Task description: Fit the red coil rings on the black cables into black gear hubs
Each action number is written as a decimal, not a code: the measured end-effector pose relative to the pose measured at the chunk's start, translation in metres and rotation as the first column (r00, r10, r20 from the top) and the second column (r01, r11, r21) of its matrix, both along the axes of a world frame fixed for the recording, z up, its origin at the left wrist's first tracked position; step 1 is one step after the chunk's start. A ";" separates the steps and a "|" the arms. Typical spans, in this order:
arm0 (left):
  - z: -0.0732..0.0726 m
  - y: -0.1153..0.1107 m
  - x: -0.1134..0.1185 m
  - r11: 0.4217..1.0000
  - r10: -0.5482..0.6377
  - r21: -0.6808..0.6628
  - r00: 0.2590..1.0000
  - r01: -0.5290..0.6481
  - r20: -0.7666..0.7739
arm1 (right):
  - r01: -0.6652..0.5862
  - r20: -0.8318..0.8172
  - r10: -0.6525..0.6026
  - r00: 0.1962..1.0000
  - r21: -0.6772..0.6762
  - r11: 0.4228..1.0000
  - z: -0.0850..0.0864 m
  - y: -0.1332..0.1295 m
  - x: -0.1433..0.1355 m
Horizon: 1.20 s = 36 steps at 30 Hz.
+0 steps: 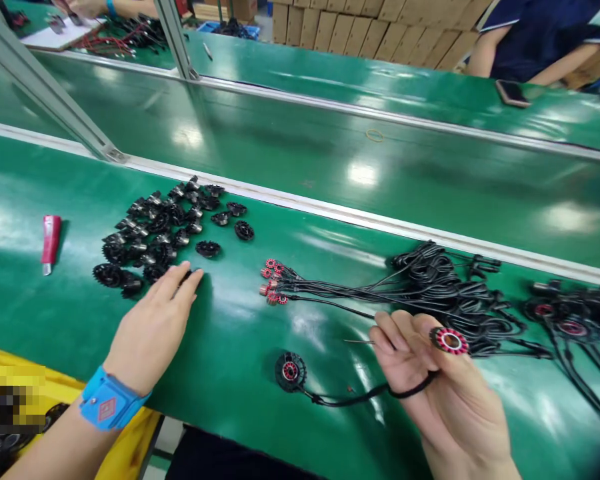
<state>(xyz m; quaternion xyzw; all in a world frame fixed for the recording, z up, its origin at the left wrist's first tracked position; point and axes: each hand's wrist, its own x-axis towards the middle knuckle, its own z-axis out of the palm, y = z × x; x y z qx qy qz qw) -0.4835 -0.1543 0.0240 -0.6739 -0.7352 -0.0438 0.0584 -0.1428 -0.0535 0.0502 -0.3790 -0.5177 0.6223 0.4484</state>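
My left hand [153, 327], with a blue wrist strap [111, 400], lies palm down at the near edge of a pile of black toothed motor parts with metal hubs [155, 227]. Its fingers are stretched out; a dark piece shows partly at the fingertips. My right hand [445, 387] pinches a red-wound stator [450, 340] between thumb and fingers. A thin pointed metal piece [357, 341] sticks out from the same hand. Across its palm runs a black cable [350, 400] leading to a black disc with a red-wound centre [291, 371] on the green table.
Several red stators [274, 283] on black cables [430, 287] lie mid-table. More assembled motors [573, 320] are at the right. A red-handled tool [51, 241] lies left, above a yellow bin [125, 447]. A metal rail [330, 212] borders the bench; co-workers sit beyond it.
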 end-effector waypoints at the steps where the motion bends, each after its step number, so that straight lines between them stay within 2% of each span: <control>1: 0.000 -0.001 0.002 1.000 -0.025 -0.013 0.999 0.025 0.025 | 0.011 0.032 -0.012 0.999 0.022 1.000 0.000 -0.002 0.000; 3: 0.001 0.001 0.012 0.994 -0.108 -0.018 0.988 0.110 0.107 | 0.014 0.119 -0.023 0.993 0.079 0.997 -0.001 -0.007 -0.002; 4: 0.002 0.003 0.019 0.987 -0.155 -0.002 0.974 0.158 0.163 | -0.018 0.219 -0.019 0.976 0.165 0.986 -0.003 -0.009 -0.005; 5: 0.002 0.007 0.027 0.980 -0.196 0.005 0.954 0.200 0.227 | -0.083 0.347 -0.025 0.938 0.295 0.952 -0.005 -0.011 -0.009; 6: 0.002 0.011 0.035 0.972 -0.224 0.004 0.929 0.234 0.296 | -0.182 0.482 -0.061 0.874 0.441 0.879 -0.008 -0.012 -0.014; 8: 0.001 0.018 0.050 0.962 -0.243 -0.007 0.871 0.272 0.428 | -0.419 0.669 -0.204 0.715 0.643 0.641 -0.014 -0.015 -0.024; 9: 0.001 0.020 0.055 0.959 -0.244 -0.009 0.843 0.282 0.479 | -0.509 0.707 -0.254 0.660 0.670 0.541 -0.018 -0.016 -0.029; 10: 0.000 0.022 0.060 0.958 -0.240 -0.010 0.818 0.288 0.523 | -0.560 0.727 -0.258 0.637 0.665 0.494 -0.021 -0.018 -0.032; 11: -0.001 0.023 0.064 0.956 -0.236 -0.010 0.793 0.292 0.561 | -0.592 0.744 -0.235 0.625 0.648 0.479 -0.023 -0.019 -0.035; 14: -0.003 0.022 0.069 0.953 -0.221 -0.010 0.714 0.304 0.664 | -0.606 0.750 -0.172 0.639 0.628 0.488 -0.023 -0.022 -0.037; 18: -0.004 0.021 0.074 0.933 -0.223 -0.009 0.600 0.359 0.768 | -0.534 0.689 -0.314 0.654 0.713 0.454 -0.017 -0.022 -0.038; 20: -0.004 0.022 0.079 0.924 -0.212 -0.019 0.554 0.382 0.805 | -0.524 0.683 -0.340 0.646 0.721 0.454 -0.016 -0.022 -0.039; 26: -0.004 0.024 0.089 0.930 -0.157 -0.059 0.536 0.363 0.829 | -0.550 0.717 -0.311 0.624 0.686 0.477 -0.024 -0.025 -0.041; 32: -0.007 0.021 0.088 0.922 -0.137 -0.033 0.406 0.385 0.903 | -0.593 0.742 -0.289 0.605 0.662 0.459 -0.027 -0.029 -0.038; 36: -0.014 0.018 0.092 0.942 -0.158 0.019 0.393 0.335 0.906 | -0.598 0.744 -0.295 0.600 0.662 0.452 -0.026 -0.030 -0.038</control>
